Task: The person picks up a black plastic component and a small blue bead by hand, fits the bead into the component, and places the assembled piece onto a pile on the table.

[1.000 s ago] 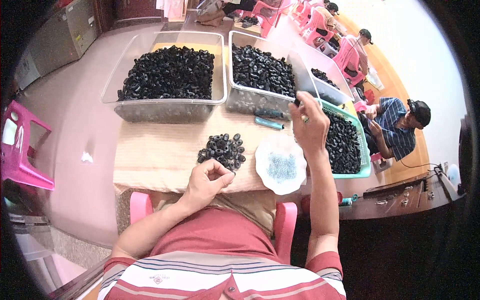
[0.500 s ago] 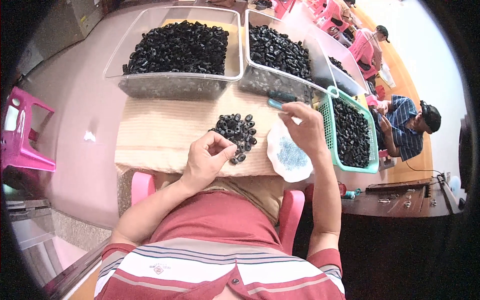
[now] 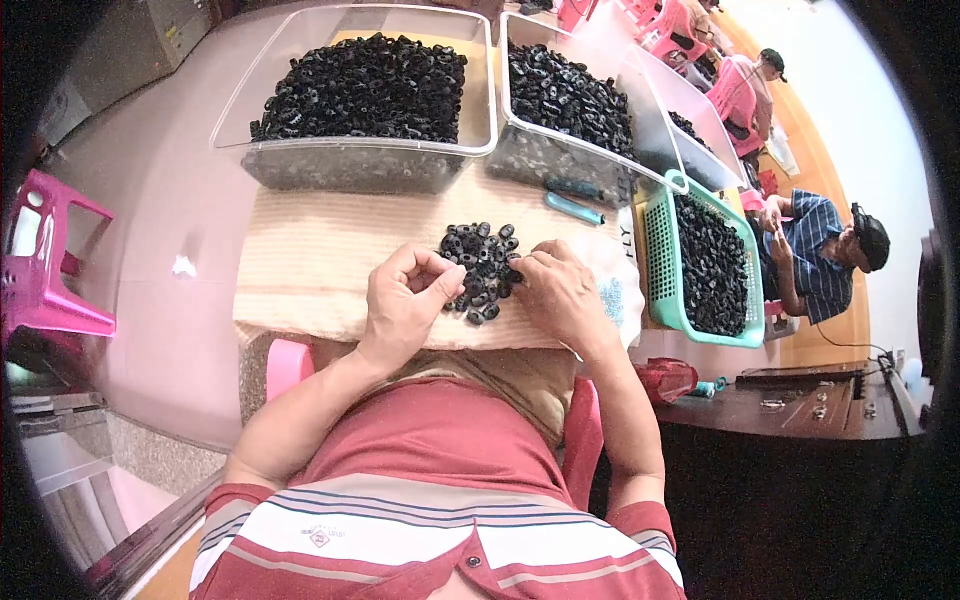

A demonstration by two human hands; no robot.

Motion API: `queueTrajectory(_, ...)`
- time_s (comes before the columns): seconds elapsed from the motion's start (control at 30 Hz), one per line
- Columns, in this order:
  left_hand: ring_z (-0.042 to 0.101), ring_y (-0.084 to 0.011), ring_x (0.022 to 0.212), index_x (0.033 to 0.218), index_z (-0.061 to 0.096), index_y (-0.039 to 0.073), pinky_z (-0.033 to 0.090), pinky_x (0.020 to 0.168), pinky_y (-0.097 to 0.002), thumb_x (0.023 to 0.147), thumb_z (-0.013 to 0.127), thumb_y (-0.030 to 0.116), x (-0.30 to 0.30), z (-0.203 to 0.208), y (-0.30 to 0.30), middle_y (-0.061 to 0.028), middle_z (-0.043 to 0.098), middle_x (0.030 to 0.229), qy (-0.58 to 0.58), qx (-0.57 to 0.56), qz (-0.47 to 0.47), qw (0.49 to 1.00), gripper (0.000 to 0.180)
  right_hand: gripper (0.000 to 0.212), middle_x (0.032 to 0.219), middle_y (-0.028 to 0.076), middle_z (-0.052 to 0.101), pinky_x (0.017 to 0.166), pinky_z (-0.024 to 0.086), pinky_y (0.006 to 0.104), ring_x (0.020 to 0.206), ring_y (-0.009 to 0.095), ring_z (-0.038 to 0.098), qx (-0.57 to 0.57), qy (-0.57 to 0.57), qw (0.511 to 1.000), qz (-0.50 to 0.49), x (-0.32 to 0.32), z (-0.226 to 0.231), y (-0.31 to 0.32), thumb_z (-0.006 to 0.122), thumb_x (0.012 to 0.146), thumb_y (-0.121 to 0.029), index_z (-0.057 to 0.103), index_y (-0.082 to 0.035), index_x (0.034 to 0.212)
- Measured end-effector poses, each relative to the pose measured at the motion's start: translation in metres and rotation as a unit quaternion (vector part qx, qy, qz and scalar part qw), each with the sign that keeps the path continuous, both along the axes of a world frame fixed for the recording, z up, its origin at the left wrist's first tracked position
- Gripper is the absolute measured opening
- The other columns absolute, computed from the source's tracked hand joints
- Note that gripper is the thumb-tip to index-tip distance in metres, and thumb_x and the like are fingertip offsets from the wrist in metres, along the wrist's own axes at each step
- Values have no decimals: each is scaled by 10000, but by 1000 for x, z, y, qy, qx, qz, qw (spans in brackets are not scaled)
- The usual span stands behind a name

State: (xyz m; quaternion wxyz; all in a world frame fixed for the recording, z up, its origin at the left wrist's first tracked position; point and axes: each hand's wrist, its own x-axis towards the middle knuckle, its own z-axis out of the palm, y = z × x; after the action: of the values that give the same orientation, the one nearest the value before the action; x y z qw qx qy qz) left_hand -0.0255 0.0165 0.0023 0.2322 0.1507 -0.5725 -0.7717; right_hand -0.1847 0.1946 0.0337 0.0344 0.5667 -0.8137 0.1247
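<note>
A loose pile of small black barrel-shaped pieces (image 3: 480, 262) lies on the striped cream cloth (image 3: 310, 260) in front of me. At its left edge, my left hand (image 3: 408, 300) pinches thumb and index finger together; whatever is between them is too small to make out. My right hand (image 3: 562, 295) is closed at the pile's right edge, its fingertips on one small black piece. Partly hidden behind that hand is a white scalloped dish (image 3: 628, 280) with tiny light-blue beads (image 3: 610, 293). Beyond it, a slim teal-handled tool (image 3: 574, 208) rests flat on the cloth.
Clear plastic bins (image 3: 355, 165) of black pieces line the far side. A green basket (image 3: 657, 262), full of them, stands at right, near a co-worker in a striped shirt (image 3: 815, 240). A pink stool (image 3: 50, 270) is at left; a dark wooden table (image 3: 770, 410) at right.
My right hand has come down and left from the teal tool to the pile, leaving the tool lying on the cloth. The left hand stays pinched by the pile.
</note>
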Motion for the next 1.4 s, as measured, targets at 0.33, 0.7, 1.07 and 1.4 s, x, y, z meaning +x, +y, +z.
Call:
queueTrajectory(0.33,649,-80,770,983,635,17,540,701,-236,926,730,72,0,-3,7,-21,681,855,-37,-44,-45,997,124,293,950,122,689,772,536,380,884,297,661,-150,-101,983,-24,27,10,-2,788,751,-23,692,-37,1028)
queueTrajectory(0.7,667,-96,842,1065,668,-7,540,721,-233,940,703,48,5,6,12,-47,711,929,-38,44,-151,987,141,254,910,132,701,731,551,358,832,286,700,-240,-262,935,10,57,2,1,797,763,9,676,-23,983)
queueTrajectory(1.07,713,-175,880,1064,619,-20,592,779,-292,909,731,38,5,0,8,-97,702,971,-54,159,-252,953,200,183,867,123,695,679,543,342,779,269,696,-266,-238,934,5,67,4,12,769,798,22,661,-19,941)
queueTrajectory(1.4,697,-138,851,1086,668,-18,577,789,-279,899,727,24,4,12,13,-74,717,945,-74,112,-266,955,201,168,880,158,681,710,546,397,818,338,687,-207,-237,949,-8,55,11,28,705,839,-3,664,-27,999)
